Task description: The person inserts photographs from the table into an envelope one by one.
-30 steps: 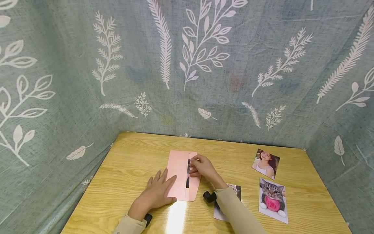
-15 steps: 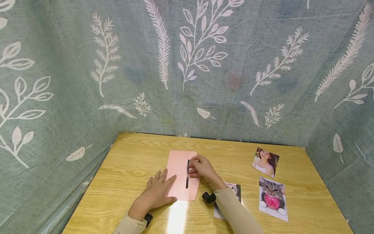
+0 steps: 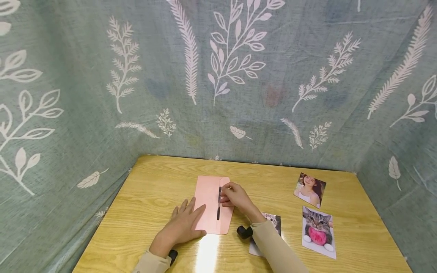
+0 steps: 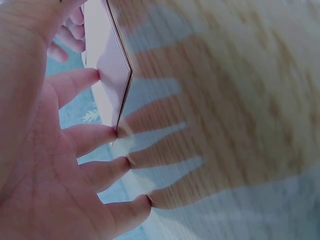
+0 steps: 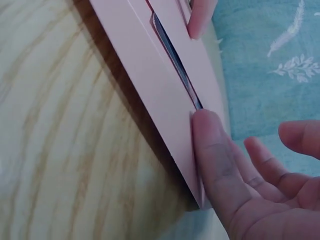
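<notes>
A pink envelope (image 3: 206,189) lies on the wooden table, its flap side turned to the right. From its opening shows a thin dark strip of a photo (image 3: 219,213), the rest hidden inside. My right hand (image 3: 239,198) pinches that strip; in the right wrist view the thumb (image 5: 210,135) sits at the photo's edge (image 5: 172,52). My left hand (image 3: 184,223) is spread at the envelope's left side. In the left wrist view, some of its fingertips touch the envelope (image 4: 112,65) and others rest on the table.
A portrait photo (image 3: 310,190) lies at the back right, with a photo of a cat and a pink ball (image 3: 318,233) in front of it. Another cat photo (image 3: 277,223) is partly covered by the right sleeve (image 3: 276,246). A leaf-patterned curtain (image 3: 218,94) surrounds the table.
The dark strip of photo at the envelope's opening looks slightly narrower than a second ago. Both hands keep nearly the same place.
</notes>
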Demonstrator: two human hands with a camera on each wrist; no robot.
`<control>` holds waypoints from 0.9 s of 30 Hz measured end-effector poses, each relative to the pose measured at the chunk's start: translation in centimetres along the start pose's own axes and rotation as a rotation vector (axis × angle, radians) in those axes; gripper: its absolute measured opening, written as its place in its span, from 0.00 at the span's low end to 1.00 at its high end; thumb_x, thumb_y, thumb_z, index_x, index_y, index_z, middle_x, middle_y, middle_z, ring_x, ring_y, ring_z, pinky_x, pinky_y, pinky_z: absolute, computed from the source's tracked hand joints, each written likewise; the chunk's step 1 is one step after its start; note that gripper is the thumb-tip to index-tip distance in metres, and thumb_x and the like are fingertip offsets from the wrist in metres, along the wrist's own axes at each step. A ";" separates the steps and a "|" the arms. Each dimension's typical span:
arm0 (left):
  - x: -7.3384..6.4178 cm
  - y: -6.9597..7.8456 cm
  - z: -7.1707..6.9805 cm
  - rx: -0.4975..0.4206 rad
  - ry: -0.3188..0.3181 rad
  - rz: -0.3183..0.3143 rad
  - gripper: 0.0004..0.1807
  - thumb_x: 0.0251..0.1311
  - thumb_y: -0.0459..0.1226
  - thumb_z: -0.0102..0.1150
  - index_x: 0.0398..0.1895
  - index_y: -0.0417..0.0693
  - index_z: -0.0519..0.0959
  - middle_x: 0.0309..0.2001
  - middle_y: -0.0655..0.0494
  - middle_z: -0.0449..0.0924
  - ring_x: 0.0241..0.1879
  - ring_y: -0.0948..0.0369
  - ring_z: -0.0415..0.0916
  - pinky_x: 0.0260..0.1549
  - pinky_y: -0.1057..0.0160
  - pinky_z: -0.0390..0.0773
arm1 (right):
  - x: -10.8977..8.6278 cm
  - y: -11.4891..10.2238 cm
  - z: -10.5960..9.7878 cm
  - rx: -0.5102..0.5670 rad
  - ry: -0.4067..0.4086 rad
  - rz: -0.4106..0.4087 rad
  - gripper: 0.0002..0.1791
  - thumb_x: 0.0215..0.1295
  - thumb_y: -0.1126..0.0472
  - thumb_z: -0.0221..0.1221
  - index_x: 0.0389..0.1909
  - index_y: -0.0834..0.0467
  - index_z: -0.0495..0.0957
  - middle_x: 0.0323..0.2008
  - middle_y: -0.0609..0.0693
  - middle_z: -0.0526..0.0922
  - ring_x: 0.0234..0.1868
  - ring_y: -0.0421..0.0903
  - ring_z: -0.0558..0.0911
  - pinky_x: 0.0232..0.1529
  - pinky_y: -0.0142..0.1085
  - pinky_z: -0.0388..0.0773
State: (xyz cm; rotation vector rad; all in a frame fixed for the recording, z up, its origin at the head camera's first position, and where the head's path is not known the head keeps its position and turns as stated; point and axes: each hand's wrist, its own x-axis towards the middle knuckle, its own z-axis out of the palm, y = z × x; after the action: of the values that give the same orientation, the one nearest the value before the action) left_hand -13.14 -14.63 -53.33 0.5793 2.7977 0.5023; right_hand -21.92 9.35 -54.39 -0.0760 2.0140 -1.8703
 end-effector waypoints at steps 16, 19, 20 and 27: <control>-0.1 0.1 -0.1 -0.023 -0.003 -0.010 0.47 0.57 0.61 0.66 0.77 0.56 0.62 0.77 0.35 0.45 0.74 0.33 0.41 0.65 0.28 0.47 | -4.4 -3.8 -2.8 -0.403 0.075 -0.238 0.18 0.75 0.51 0.56 0.56 0.58 0.79 0.46 0.50 0.83 0.48 0.49 0.82 0.46 0.46 0.79; -0.1 0.2 -0.1 -0.023 0.003 -0.006 0.47 0.57 0.60 0.67 0.77 0.56 0.62 0.77 0.35 0.45 0.74 0.33 0.42 0.65 0.27 0.47 | -5.2 -4.1 -3.6 -0.453 0.114 -0.264 0.17 0.74 0.51 0.57 0.56 0.55 0.79 0.46 0.45 0.83 0.49 0.47 0.81 0.48 0.47 0.78; -0.1 0.2 -0.2 -0.025 0.005 -0.004 0.47 0.57 0.60 0.67 0.77 0.55 0.62 0.77 0.35 0.45 0.74 0.33 0.42 0.65 0.27 0.47 | -5.5 -4.1 -3.8 -0.464 0.124 -0.271 0.16 0.74 0.51 0.58 0.56 0.55 0.79 0.46 0.44 0.83 0.49 0.47 0.81 0.49 0.48 0.78; -0.1 0.2 -0.2 -0.028 0.012 0.001 0.48 0.56 0.60 0.67 0.77 0.55 0.62 0.77 0.34 0.45 0.74 0.32 0.42 0.64 0.27 0.47 | -8.0 -4.2 -5.8 -0.494 0.173 -0.275 0.14 0.73 0.53 0.59 0.55 0.50 0.79 0.48 0.43 0.83 0.49 0.45 0.81 0.51 0.47 0.78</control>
State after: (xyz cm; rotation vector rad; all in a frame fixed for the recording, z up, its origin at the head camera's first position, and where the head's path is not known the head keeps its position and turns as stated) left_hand -13.08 -14.54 -53.12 0.5735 2.7976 0.5457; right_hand -17.35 16.81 -48.14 -0.3515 2.6622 -1.5191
